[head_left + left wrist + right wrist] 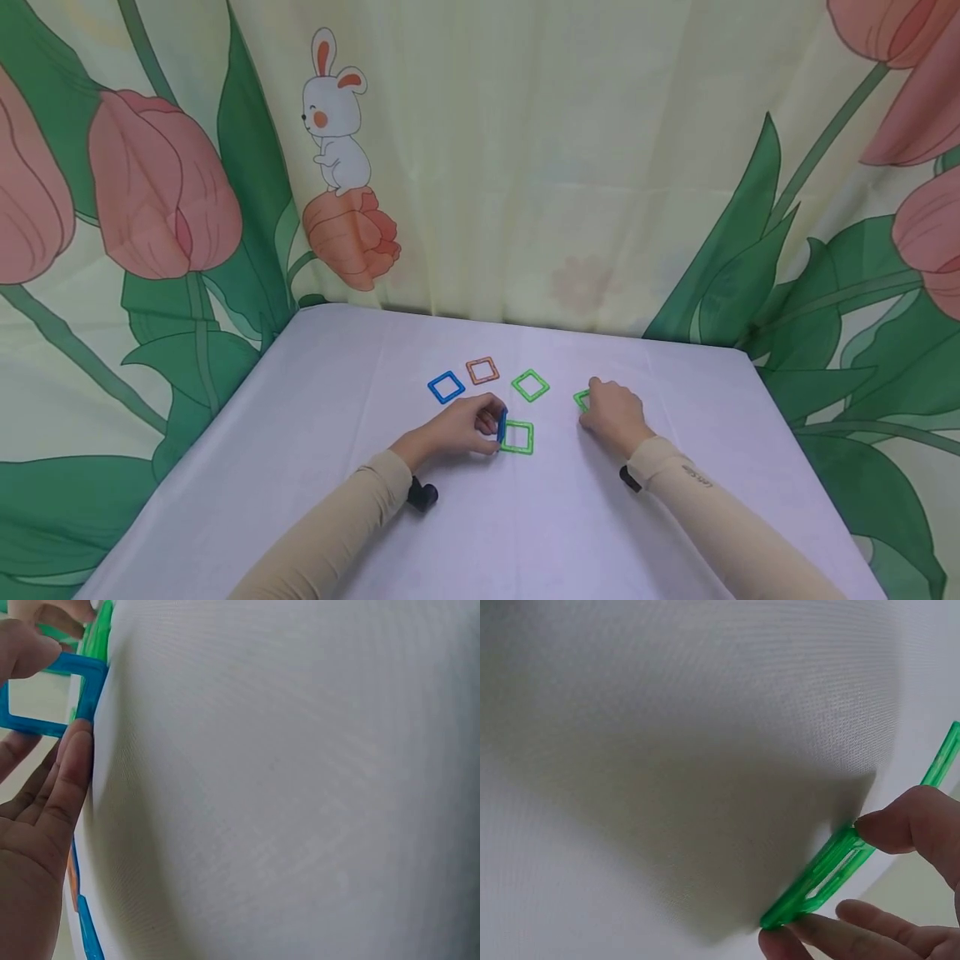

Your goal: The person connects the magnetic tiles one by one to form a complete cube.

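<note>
My left hand [471,425] pinches a blue square frame tile [91,690] between thumb and fingers. That tile stands upright along the left edge of a green square frame [531,439] lying flat on the table. Further right, my right hand [617,417] grips another green square frame [810,889] by its edges, thumb on one side and fingertips on the other. In the right wrist view this frame is tilted, close to the white cloth. The hand covers much of it in the head view.
A blue square frame [446,387], an orange square frame [482,370] and a green square frame [531,385] lie flat behind the hands. A white cloth [300,500] covers the table. Behind it hangs a curtain [510,167] printed with tulips and a rabbit.
</note>
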### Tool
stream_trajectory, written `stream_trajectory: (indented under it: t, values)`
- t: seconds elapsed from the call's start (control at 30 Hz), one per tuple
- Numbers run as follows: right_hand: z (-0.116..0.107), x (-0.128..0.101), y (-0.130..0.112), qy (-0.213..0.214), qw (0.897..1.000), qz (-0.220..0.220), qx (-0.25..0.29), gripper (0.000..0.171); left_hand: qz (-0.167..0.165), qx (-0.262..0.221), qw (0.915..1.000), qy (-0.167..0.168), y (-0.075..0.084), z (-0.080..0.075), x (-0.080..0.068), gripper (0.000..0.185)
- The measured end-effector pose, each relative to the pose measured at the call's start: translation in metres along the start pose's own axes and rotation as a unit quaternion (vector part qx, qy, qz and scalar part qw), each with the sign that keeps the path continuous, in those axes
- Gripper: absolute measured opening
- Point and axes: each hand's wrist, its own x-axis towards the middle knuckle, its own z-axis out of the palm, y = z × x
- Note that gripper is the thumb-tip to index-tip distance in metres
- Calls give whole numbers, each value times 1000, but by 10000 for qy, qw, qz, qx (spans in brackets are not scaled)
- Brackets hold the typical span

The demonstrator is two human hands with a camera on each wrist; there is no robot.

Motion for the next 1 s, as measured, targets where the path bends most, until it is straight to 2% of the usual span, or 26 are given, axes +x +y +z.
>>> stream_trajectory:
  t: [0.13, 0.4, 0.47, 0.57, 0.63, 0.87, 1.0]
  values:
    - [-3, -1, 1, -6, 9998, -63, 165, 19, 13, 8, 10000, 30, 0, 0, 0, 58]
    - [-6, 2, -1, -104, 9974, -413, 580, 17, -4, -15, 10000, 43, 1, -1, 0, 57]
    - [-6, 2, -6, -207, 9958, -508, 736, 23, -16, -11, 10000, 48, 2, -1, -1, 57]
    - [-4, -1, -14, -366, 9935, -589, 905, 41, -22, -26, 10000, 49, 1, 0, -1, 57]
    - [-3, -3, -19, -425, 9919, -700, 967, 45, -35, -54, 10000, 40, 2, 1, -1, 58]
    - [3, -6, -34, -420, 9872, -1190, 979, 30, -55, -59, 10000, 50, 2, 3, -2, 58]
    - [6, -4, -40, -465, 9855, -1323, 951, 30, -14, -87, 9999, 78, 2, 2, -3, 57]
